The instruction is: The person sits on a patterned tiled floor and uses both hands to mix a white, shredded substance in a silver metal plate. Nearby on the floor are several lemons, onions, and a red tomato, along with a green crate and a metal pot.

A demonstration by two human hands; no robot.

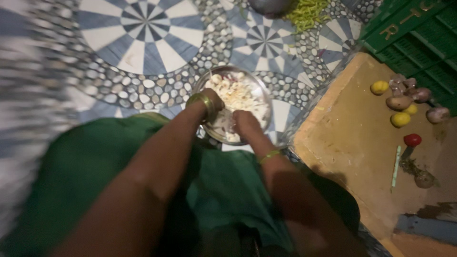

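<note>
Steel bowl [264, 102] of chopped pieces, left hand [213, 102] and right hand [246, 123] inside

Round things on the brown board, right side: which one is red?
The tomato, lowest of the bright ones, just above the knife. The three lemons above it are yellow; the rest look brownish or purple.

To my right a brown mat [352, 143] carries yellow lemons [400, 119], a red tomato [412, 139] and onions [421, 94] along its far edge, beside a green crate [419, 38].
</note>
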